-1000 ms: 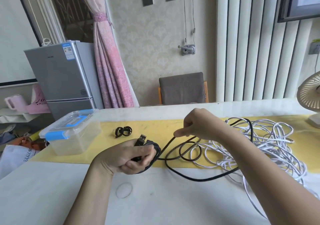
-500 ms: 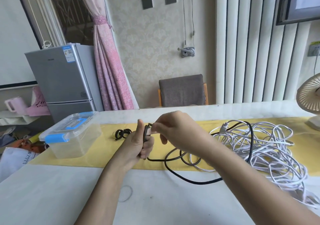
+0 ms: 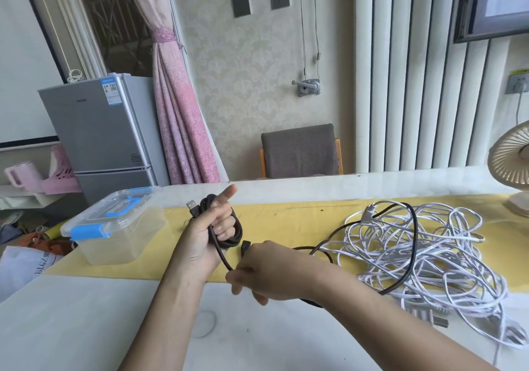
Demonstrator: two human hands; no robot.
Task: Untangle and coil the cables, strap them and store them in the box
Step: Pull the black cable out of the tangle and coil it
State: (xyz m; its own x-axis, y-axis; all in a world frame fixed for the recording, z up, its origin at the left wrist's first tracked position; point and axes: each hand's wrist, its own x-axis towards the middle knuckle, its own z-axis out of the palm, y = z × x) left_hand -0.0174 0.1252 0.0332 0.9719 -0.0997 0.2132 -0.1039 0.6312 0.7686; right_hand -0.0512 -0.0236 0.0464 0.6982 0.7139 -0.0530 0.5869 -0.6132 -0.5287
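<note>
Cable point(image 3: 237, 236), thin and black, coils round the gripping left hand point(image 3: 206, 236); right hand point(image 3: 272, 273) pinches its trailing length.

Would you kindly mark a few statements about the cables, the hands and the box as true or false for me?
1. The left hand holds a coil of the black cable. True.
2. The box stands open. False: its lid is on.
3. The right hand is empty. False: its fingers pinch the black cable below the coil.
4. The white cables lie tangled on the yellow mat. True.
5. The black cable is clear of the white cables. False: it loops across them.
</note>
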